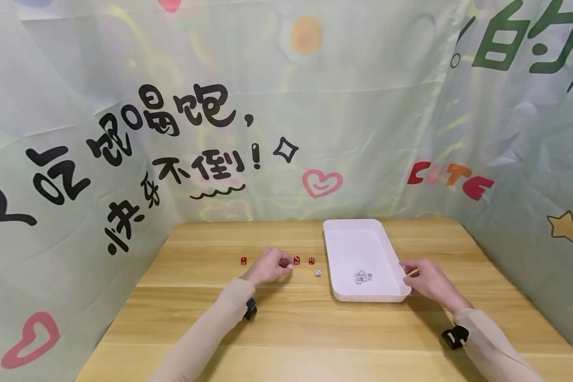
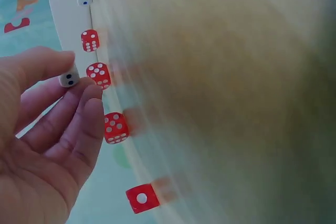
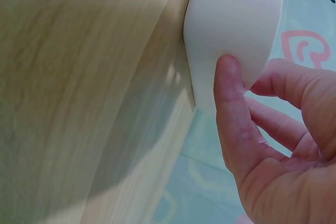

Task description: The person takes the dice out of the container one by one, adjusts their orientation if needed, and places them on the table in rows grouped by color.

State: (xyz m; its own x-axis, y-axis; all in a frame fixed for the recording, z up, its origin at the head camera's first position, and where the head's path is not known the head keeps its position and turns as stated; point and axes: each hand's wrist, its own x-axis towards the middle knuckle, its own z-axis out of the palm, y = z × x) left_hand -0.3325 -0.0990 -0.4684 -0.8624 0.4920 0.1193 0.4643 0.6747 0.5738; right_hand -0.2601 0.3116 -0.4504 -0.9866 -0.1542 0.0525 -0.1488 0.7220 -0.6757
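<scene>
Over a tabletop (image 1: 277, 339), the left hand (image 1: 267, 266) is pinching a white die (image 2: 69, 78), probably light, best held by opposite faces, right hand (image 1: 426, 279) gripping a tray (image 1: 370, 298).

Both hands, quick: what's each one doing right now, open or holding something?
Left hand: holding a white die.
Right hand: holding the white tray by its edge.

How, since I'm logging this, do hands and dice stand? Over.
Left hand pinches white die. Right hand grips white tray by its side. Red dice close beside left hand, might crowd it.
</scene>
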